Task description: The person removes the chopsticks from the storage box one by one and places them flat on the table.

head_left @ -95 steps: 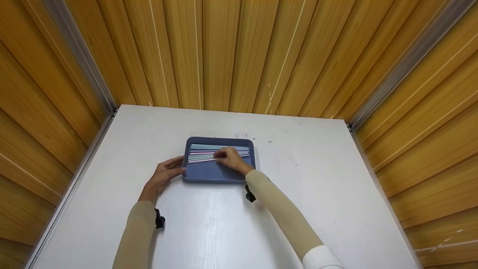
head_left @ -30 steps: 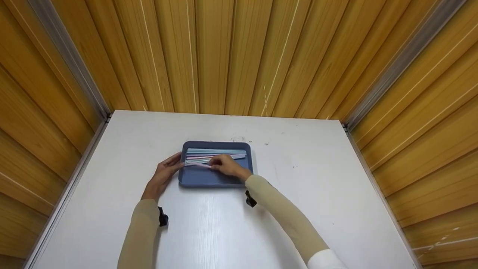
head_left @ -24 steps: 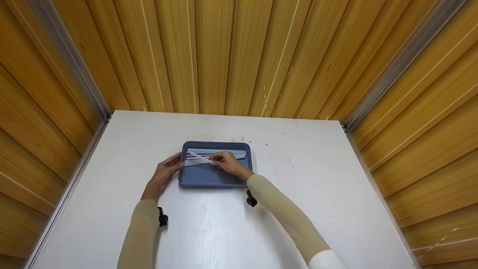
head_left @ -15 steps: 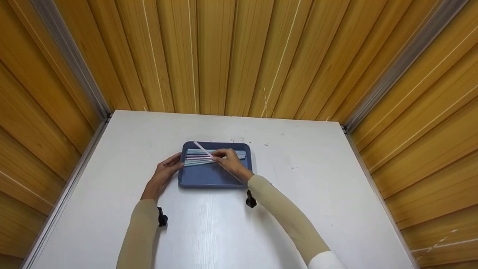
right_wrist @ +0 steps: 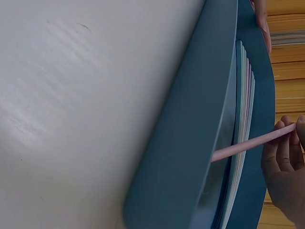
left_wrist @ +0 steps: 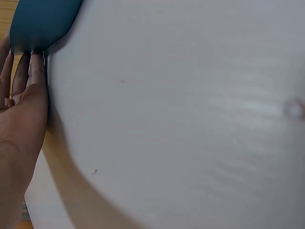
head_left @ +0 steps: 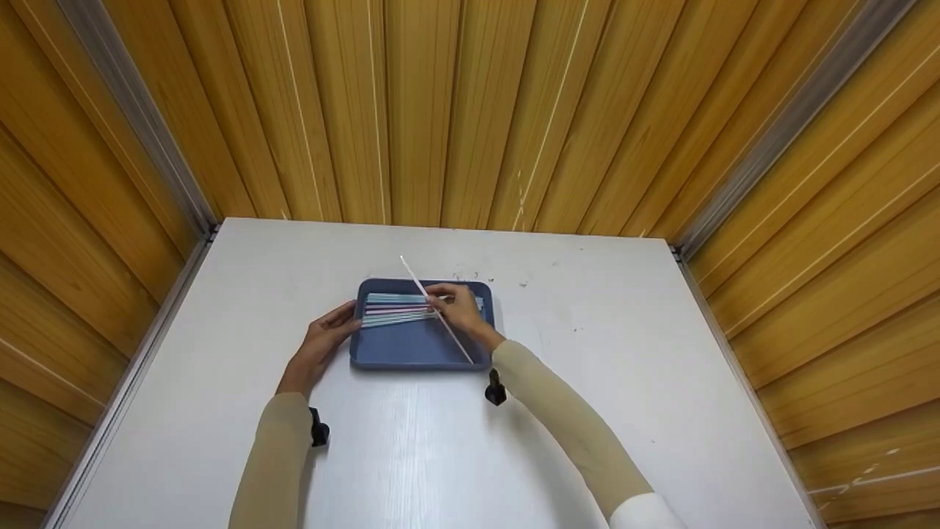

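In the head view a blue tray [head_left: 411, 364] holds several pale blue, green and purple straws [head_left: 396, 311] lying side by side in its far half. Pinched between thumb and fingers of my right hand [head_left: 461, 308] is a pink straw [head_left: 413, 275], slanting across the tray. Its near end reaches down by the tray's near right corner; its far end sticks up past the far rim. My left hand [head_left: 323, 342] rests against the tray's left side, its fingers fairly straight on the wall. The right wrist view shows the pink straw [right_wrist: 252, 141] passing behind the near wall.
Around the tray spreads a white table [head_left: 396, 455] with small dark marks near its back edge. Wood-patterned walls [head_left: 418, 110] with grey metal posts stand at the back and sides.
My right hand has drawn the pink straw up from the others and turned it from lying along the tray to a steep slant. The left hand has stayed at the tray's side.
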A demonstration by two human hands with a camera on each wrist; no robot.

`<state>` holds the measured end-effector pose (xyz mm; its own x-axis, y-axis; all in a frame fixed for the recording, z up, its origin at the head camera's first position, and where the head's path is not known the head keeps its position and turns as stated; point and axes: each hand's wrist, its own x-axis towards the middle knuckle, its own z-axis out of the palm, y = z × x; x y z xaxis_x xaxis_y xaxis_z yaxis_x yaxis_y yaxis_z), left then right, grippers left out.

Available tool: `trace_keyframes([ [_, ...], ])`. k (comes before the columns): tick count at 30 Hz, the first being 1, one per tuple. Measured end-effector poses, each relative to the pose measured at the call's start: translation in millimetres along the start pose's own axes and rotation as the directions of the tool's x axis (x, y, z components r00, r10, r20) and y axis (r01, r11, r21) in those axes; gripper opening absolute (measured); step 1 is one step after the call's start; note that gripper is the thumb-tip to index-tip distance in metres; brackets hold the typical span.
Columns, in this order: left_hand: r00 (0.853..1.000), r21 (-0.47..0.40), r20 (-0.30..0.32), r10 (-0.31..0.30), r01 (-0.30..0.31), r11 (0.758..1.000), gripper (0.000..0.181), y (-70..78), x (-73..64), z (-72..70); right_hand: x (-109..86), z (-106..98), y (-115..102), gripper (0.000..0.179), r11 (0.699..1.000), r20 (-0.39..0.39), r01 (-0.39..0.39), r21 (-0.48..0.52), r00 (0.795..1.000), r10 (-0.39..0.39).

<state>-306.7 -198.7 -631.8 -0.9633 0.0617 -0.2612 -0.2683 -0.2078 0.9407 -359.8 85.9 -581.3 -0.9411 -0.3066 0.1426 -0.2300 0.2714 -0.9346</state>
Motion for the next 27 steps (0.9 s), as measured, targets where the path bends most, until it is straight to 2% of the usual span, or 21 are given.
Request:
trace_keyframes([
  [6,1.000,-0.015,0.005,0.010,-0.009,1.000,0.067,-0.8,0.6,0.0,-1.9,-7,0,0.026,0.992,-0.043,-0.086,0.098,0.995,0.090],
  [11,1.000,-0.006,0.005,0.004,-0.004,1.000,0.068,-0.4,0.6,0.4,-5.4,-13,2,0.029,0.966,-0.052,-0.131,0.222,0.988,0.146],
  [14,1.000,-0.003,0.005,0.001,-0.001,1.000,0.068,-0.2,0.3,0.2,-8.6,-16,2,0.031,0.944,-0.051,-0.160,0.288,0.982,0.182],
  [19,1.000,-0.004,0.002,0.000,0.000,1.000,0.066,0.4,-1.3,-0.4,-13.9,-20,-3,0.033,0.888,-0.046,-0.213,0.409,0.966,0.253],
  [21,1.000,0.005,0.010,-0.003,0.003,1.000,0.067,0.3,-1.4,-0.3,-16.0,-22,-5,0.032,0.877,-0.064,-0.231,0.422,0.957,0.283],
  [27,1.000,0.009,0.009,-0.025,0.025,1.000,0.069,-0.5,1.1,-0.8,-20.2,-28,-7,0.030,0.896,-0.132,-0.269,0.352,0.934,0.332],
])
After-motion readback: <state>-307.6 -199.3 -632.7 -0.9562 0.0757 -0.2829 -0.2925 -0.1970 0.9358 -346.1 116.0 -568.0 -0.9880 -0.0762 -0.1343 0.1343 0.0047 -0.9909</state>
